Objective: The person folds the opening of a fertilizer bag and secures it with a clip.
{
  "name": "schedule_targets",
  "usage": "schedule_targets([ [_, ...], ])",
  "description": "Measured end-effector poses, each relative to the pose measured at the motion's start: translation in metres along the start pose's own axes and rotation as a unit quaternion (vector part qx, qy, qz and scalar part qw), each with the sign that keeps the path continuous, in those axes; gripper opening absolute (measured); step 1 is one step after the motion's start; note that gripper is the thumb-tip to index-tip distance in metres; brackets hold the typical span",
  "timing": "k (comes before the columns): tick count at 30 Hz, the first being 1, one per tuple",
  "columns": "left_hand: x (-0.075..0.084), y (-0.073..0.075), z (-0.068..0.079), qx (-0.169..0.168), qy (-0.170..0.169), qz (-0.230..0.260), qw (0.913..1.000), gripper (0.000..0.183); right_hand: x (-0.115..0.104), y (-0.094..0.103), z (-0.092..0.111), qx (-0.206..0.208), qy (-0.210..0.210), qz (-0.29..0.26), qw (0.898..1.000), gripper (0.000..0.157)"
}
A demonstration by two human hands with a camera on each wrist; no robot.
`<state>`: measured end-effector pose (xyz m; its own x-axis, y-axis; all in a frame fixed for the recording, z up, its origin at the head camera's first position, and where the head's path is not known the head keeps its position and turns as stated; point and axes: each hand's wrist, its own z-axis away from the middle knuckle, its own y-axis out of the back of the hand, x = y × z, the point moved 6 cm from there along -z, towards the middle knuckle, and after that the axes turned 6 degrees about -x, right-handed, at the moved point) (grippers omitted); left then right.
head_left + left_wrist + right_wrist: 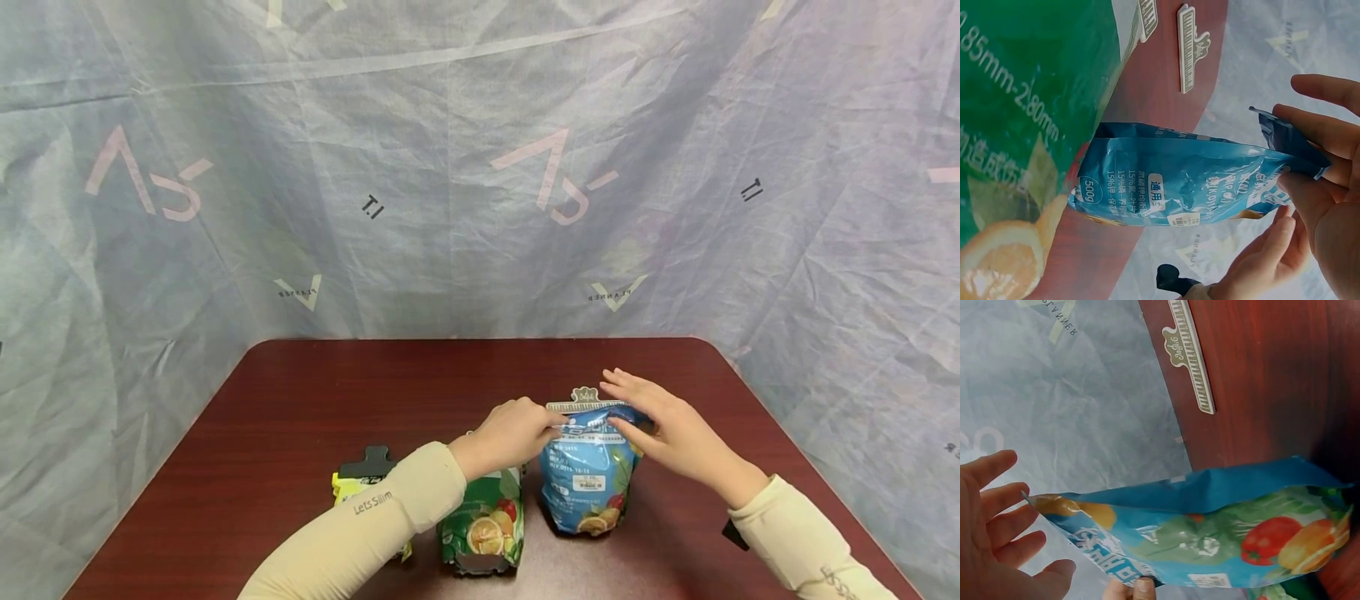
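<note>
A blue pouch (585, 475) printed with fruit stands upright on the table, with its top flap tilted over. My left hand (513, 433) pinches its upper left edge; in the left wrist view the thumb of that hand (1335, 194) presses on the pouch's front. My right hand (667, 429) is at the upper right corner, fingers spread and fairly straight. The right wrist view shows that hand (1004, 531) beside the pouch's pointed corner; whether a fingertip touches it I cannot tell. Behind the pouch lies a pale ruler-patterned clip (1191, 359).
A green pouch (483, 533) with fruit pictures stands left of the blue one, partly under my left forearm. Further left, a yellow pouch (347, 486) carries a black clip (375, 460). The dark red table (300, 400) meets a grey cloth backdrop (450, 250).
</note>
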<state>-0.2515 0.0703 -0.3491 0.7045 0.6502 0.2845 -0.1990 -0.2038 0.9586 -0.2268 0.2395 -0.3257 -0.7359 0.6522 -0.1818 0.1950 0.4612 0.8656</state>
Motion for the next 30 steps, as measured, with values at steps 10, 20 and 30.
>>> schedule_targets([
  [10,-0.001,-0.001,0.000,0.007,0.003,0.001,1.0000,0.029,-0.010,-0.010,0.009,0.009,0.085,0.057,0.995,0.046],
  [20,-0.002,-0.001,0.000,0.012,-0.010,-0.009,0.9998,0.029,-0.019,-0.018,0.017,0.058,0.169,0.162,0.970,0.042],
  [30,-0.002,-0.002,0.000,0.003,-0.018,-0.012,0.9998,0.030,-0.015,-0.022,0.020,0.054,0.171,0.170,0.969,0.048],
])
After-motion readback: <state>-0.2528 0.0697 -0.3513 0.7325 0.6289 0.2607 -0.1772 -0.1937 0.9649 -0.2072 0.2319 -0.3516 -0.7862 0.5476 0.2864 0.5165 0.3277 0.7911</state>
